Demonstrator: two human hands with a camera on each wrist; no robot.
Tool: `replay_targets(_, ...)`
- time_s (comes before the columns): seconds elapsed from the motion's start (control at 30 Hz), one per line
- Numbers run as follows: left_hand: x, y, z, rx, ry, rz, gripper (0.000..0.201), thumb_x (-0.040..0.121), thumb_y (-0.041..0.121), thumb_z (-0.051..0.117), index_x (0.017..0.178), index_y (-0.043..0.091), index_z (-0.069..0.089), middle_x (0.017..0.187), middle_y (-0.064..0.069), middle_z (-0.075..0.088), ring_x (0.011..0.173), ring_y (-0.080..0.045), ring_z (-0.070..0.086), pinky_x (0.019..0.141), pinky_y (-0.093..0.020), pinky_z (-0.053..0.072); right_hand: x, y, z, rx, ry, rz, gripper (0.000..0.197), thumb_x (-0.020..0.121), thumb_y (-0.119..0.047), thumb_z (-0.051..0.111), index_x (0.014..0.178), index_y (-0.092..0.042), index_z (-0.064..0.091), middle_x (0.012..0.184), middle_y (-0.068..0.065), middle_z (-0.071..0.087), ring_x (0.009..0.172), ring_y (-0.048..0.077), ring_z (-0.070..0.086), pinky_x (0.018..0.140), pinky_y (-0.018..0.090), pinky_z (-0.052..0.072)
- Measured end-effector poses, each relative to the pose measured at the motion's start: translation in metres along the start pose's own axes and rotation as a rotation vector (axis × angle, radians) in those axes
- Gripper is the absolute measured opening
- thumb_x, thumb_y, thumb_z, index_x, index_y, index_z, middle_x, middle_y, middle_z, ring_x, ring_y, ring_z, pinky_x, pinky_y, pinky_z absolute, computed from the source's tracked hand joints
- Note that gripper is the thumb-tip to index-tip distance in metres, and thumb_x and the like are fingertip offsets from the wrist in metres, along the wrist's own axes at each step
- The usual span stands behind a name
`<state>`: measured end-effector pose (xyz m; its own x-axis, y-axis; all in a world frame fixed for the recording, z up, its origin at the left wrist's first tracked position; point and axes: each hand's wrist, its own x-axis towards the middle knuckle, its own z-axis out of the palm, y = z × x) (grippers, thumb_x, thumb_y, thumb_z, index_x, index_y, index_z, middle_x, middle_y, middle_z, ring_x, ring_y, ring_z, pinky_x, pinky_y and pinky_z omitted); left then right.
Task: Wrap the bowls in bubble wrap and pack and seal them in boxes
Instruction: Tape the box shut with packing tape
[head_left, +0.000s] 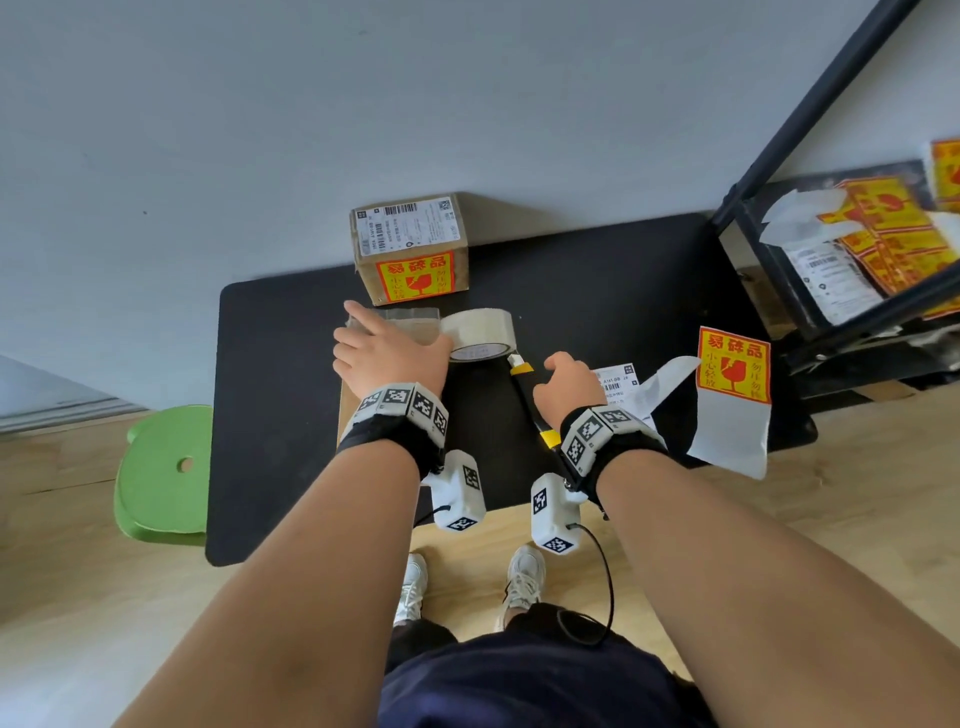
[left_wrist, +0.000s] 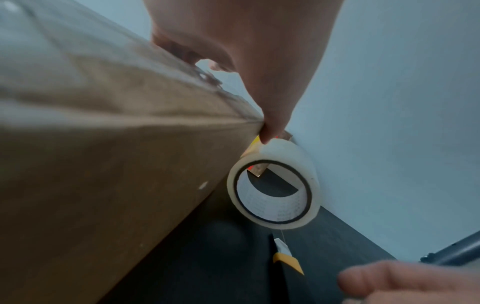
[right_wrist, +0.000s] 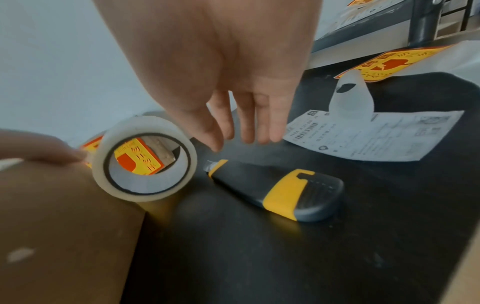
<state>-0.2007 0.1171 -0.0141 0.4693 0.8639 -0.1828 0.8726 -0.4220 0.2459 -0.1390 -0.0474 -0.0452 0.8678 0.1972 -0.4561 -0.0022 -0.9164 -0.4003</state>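
Note:
A closed cardboard box (head_left: 415, 332) stands on the black table (head_left: 280, 415), with a strip of clear tape across its top. My left hand (head_left: 387, 348) lies flat on the lid, its thumb (left_wrist: 270, 131) pressing at the box's right edge where the tape roll (head_left: 478, 335) hangs against the box's side (right_wrist: 52, 226). My right hand (head_left: 563, 382) hovers just above a black and yellow utility knife (right_wrist: 280, 191), fingers straight and relaxed, holding nothing. The knife lies on the table with its blade end near the roll (right_wrist: 145, 162). No bowl or bubble wrap is in view.
A sealed box (head_left: 410, 249) with a shipping label and a fragile sticker stands at the back by the wall. A loose shipping label (head_left: 615, 382) and a fragile sticker (head_left: 732, 364) lie right of the knife. A black shelf (head_left: 831, 260) holds more stickers. A green stool (head_left: 166, 473) stands to the left.

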Motion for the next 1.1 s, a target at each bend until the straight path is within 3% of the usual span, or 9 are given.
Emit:
replay_targets(0.2,-0.001,-0.003,0.002,-0.025,0.011,0.009,0.122,0.07,0.078,0.054,0.153,0.007,0.0,0.15,-0.021,0.028,0.134,-0.035,0.033,0.112,-0.044,0.027,0.005,0.012,0.024,-0.16,-0.054,-0.02,0.049,0.088,-0.027,0.065,0.131,-0.013,0.045,0.129,0.013,0.05,0.12,0.032,0.049,0.096,0.04,0.046)
replay_targets(0.33,-0.002,-0.003,0.001,-0.069,0.005,0.006,0.118,0.074,0.08,0.049,0.153,0.008,-0.001,0.157,-0.021,0.015,0.142,-0.036,0.022,0.117,-0.044,0.02,0.01,0.011,0.028,-0.233,-0.047,-0.068,0.052,0.088,-0.022,0.067,0.132,-0.012,0.042,0.131,0.014,0.047,0.122,0.032,0.048,0.097,0.039,0.044)
replay_targets(0.43,-0.002,-0.006,0.002,-0.142,0.014,0.022,0.102,0.084,0.07,0.047,0.154,0.01,0.004,0.158,-0.02,0.011,0.145,-0.036,0.016,0.118,-0.045,0.014,0.012,0.01,0.027,-0.241,-0.07,-0.09,0.049,0.087,-0.015,0.064,0.131,-0.012,0.042,0.13,0.015,0.047,0.119,0.033,0.05,0.092,0.039,0.045)
replay_targets(0.53,-0.005,-0.01,-0.004,-0.218,0.035,0.086,0.078,0.094,0.045,0.047,0.153,0.011,0.01,0.159,-0.017,0.011,0.146,-0.033,0.012,0.12,-0.043,0.011,0.011,0.007,0.02,-0.188,-0.095,-0.066,0.051,0.088,-0.02,0.063,0.132,-0.011,0.041,0.128,0.016,0.048,0.116,0.035,0.052,0.09,0.04,0.046)
replay_targets(0.67,-0.007,-0.016,-0.014,-0.177,0.079,0.29,0.056,0.095,0.016,0.042,0.149,0.011,0.029,0.158,-0.012,0.022,0.145,-0.029,0.016,0.12,-0.041,0.013,0.006,-0.003,0.004,0.047,-0.015,0.025,0.048,0.092,-0.024,0.052,0.136,-0.01,0.039,0.126,0.018,0.05,0.111,0.035,0.053,0.083,0.039,0.043)
replay_targets(0.8,-0.012,-0.019,-0.018,-0.104,0.054,0.475,0.044,0.095,0.02,0.045,0.139,0.015,0.045,0.145,-0.006,0.044,0.134,-0.027,0.035,0.111,-0.037,0.027,0.005,-0.019,-0.014,0.269,0.033,0.042,0.038,0.1,-0.021,0.033,0.135,-0.016,0.045,0.122,0.015,0.056,0.109,0.033,0.053,0.077,0.033,0.034)
replay_targets(0.9,-0.02,-0.021,-0.021,-0.069,0.032,0.551,0.033,0.098,0.021,0.045,0.128,0.016,0.057,0.136,-0.005,0.052,0.124,-0.026,0.043,0.102,-0.035,0.033,0.001,-0.031,-0.025,0.372,0.043,-0.009,0.035,0.102,-0.024,0.028,0.126,-0.013,0.051,0.108,0.012,0.059,0.095,0.029,0.053,0.074,0.033,0.033)
replay_targets(1.0,-0.024,-0.025,-0.023,-0.083,0.032,0.594,0.03,0.099,0.018,0.045,0.123,0.013,0.063,0.134,-0.005,0.054,0.124,-0.026,0.043,0.101,-0.033,0.034,-0.005,-0.042,-0.024,0.384,0.034,-0.094,0.034,0.1,-0.04,0.035,0.114,-0.016,0.054,0.094,0.006,0.062,0.086,0.029,0.061,0.072,0.037,0.046)
replay_targets(1.1,-0.027,-0.027,-0.026,-0.084,0.01,0.583,0.033,0.101,0.02,0.043,0.128,0.016,0.061,0.137,-0.003,0.052,0.127,-0.024,0.041,0.103,-0.031,0.033,-0.014,-0.047,-0.02,0.402,-0.026,-0.178,0.03,0.097,-0.034,0.045,0.126,-0.026,0.05,0.09,0.004,0.066,0.063,0.023,0.066,0.065,0.039,0.058)
